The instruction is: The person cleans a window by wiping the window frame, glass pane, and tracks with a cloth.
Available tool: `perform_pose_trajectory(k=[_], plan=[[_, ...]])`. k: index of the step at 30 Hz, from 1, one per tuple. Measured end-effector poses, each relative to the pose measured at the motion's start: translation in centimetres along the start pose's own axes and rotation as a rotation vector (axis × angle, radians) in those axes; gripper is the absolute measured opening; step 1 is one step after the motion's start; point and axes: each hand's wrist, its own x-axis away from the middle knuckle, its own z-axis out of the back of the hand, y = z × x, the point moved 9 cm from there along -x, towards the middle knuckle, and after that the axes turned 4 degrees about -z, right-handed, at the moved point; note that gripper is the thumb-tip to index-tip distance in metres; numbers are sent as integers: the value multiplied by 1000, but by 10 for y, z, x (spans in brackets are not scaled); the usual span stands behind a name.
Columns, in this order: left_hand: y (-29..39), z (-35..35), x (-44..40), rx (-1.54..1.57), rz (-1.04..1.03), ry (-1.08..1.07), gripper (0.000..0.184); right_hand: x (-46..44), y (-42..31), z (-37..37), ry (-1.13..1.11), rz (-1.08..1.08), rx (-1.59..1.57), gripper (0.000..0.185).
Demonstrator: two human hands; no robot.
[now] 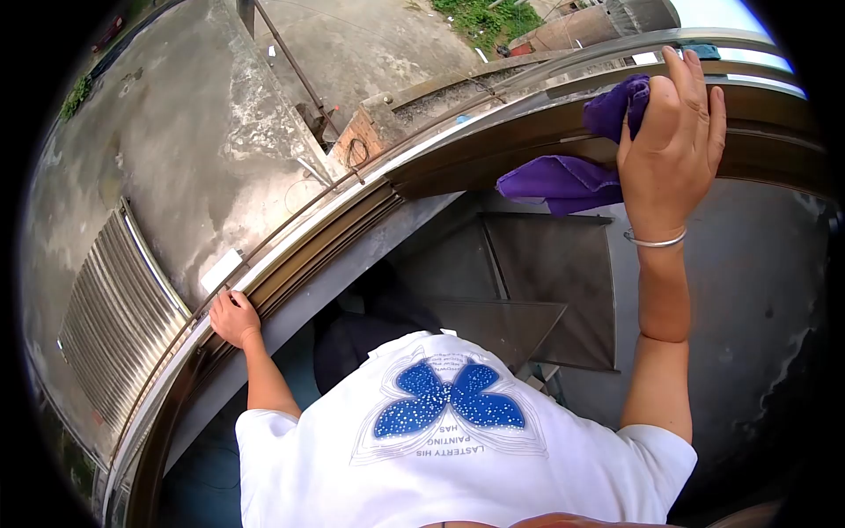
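Note:
A brown metal window frame (326, 233) curves across the view. At its lower left, my left hand (235, 319) rests on the outer rail with its fingers bent over the edge. My right hand (673, 145), with a bangle at the wrist, is raised at the upper right against the frame. A purple cloth (563, 183) is held in it; part is bunched by the thumb and part hangs to the left below the brown bar. Some right fingertips reach up near a small teal piece (701, 52) on the top rail.
Outside lie a concrete yard (167, 114), a corrugated sheet (119, 321) and a large pipe-like cylinder (585, 31). A thin rusty bar (295, 62) slants beyond the rail. Inside, dark panels (550, 286) stand below the frame, beside a grey wall (748, 290).

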Motion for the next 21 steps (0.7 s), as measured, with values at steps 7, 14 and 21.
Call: perform_pose_trajectory(k=[7, 14, 21], plan=[[3, 3, -2, -10, -26, 28, 19, 70, -135, -92, -204, 183, -294, 17], [3, 1, -1, 8, -15, 3, 17, 154, -277, -176, -414, 315, -401, 20], [2, -2, -1, 7, -17, -16, 17, 233, -359, -208, -524, 491, -464, 23]])
